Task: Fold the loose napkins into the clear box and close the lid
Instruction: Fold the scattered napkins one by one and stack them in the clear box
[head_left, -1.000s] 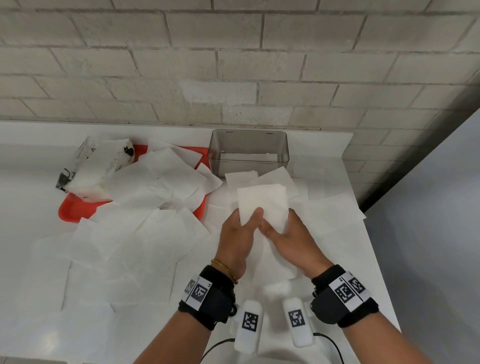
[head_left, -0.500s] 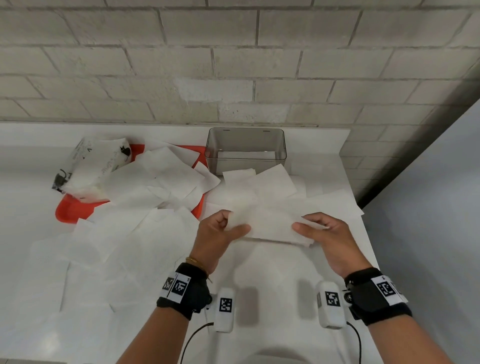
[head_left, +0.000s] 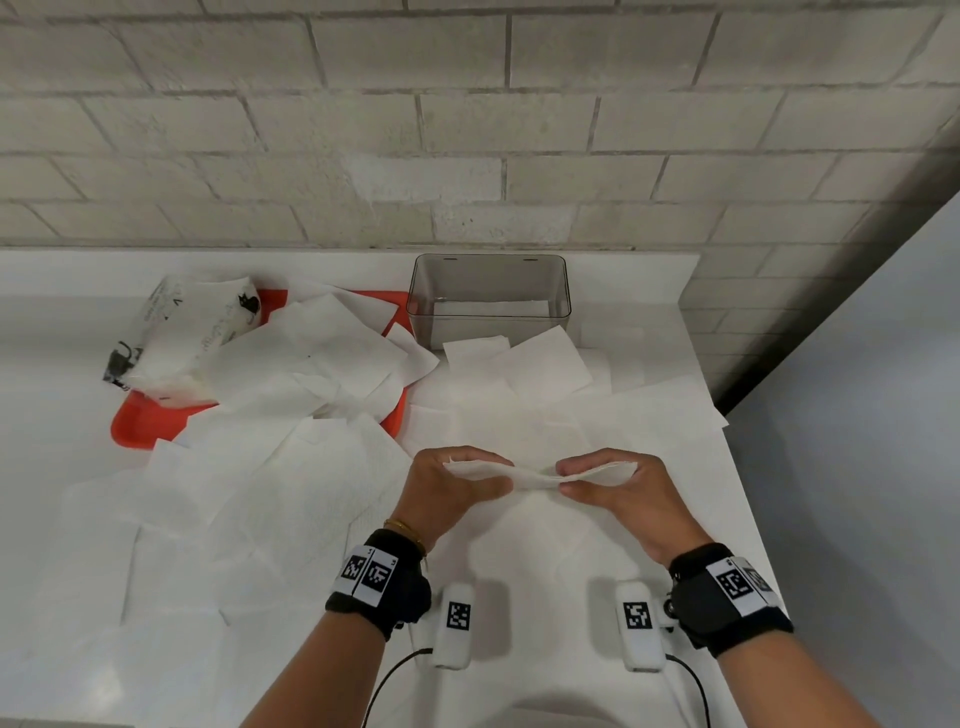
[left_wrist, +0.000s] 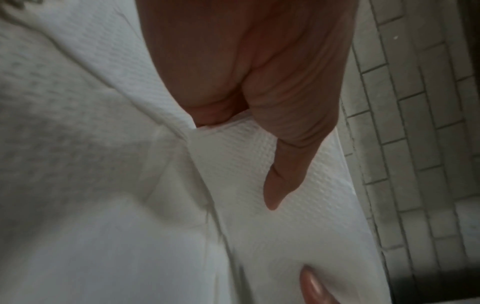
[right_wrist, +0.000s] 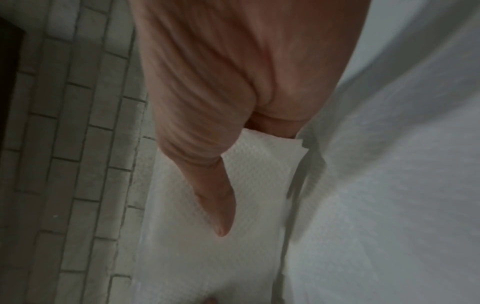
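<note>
Holding one napkin (head_left: 537, 475) stretched between them, the left hand (head_left: 449, 493) and right hand (head_left: 618, 488) hover above the tabletop (head_left: 519, 561), on the near side of the clear box (head_left: 488, 299). Each grip is narrow, thumb over fingers, pinching one end of the sheet; the wrist views show a thumb (left_wrist: 281, 185) lying flat on the doubled paper at the left end and another thumb (right_wrist: 221, 197) at the right end. The napkin looks folded lengthwise into a flat strip that sags a little in the middle.

The box stands open-topped against the brick wall (head_left: 467, 156), with what seems to be some white paper at its bottom; no lid can be made out. More loose napkins (head_left: 291, 467) lie scattered in front of the box and to its left, many spilling over a red tray (head_left: 140, 423) where an opened wrapper (head_left: 192, 332) also rests.

Folding appears to be the step in hand, with most of the task left. Next, the two ends likely need bringing together to halve the strip, edges matched, before carrying it forward and laying it flat inside the box.
</note>
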